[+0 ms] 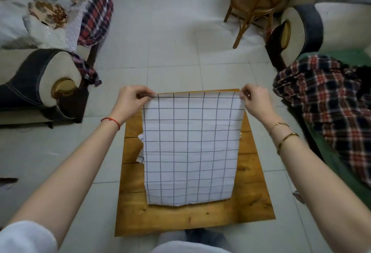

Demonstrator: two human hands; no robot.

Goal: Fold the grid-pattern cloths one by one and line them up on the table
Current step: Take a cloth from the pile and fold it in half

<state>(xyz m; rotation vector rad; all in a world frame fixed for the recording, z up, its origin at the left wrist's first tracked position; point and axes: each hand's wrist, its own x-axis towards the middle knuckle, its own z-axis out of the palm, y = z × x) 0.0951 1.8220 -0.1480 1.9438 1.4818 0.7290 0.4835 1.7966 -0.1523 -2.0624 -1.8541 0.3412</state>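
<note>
A person's two bare hands hold a white cloth with a dark grid pattern [189,148] stretched out over a small square wooden table [180,220] that stands on a pale tiled floor [170,55]. The left hand [131,100] pinches the cloth's far left corner between thumb and curled fingers; the right hand [255,100] pinches the far right corner the same way, the fingers of both pressed together on the fabric's edge. The cloth spans the gap between the hands, its far edge lined up near the table's far edge, and runs toward the viewer to end short of the table's near edge; whether it lies flat on the wood or hangs just above cannot be told. At its left side, scraps of more grid-pattern fabric [140,148] peek out from beneath it on the tabletop.

A thin red string bracelet [111,122] circles the left wrist and two gold-coloured bracelets [284,134] the right. A dark armchair with cream arm ends [40,88] sits to the left, a red-and-navy plaid blanket [329,108] lies heaped to the right, and a rattan chair [257,5] stands at the far right.
</note>
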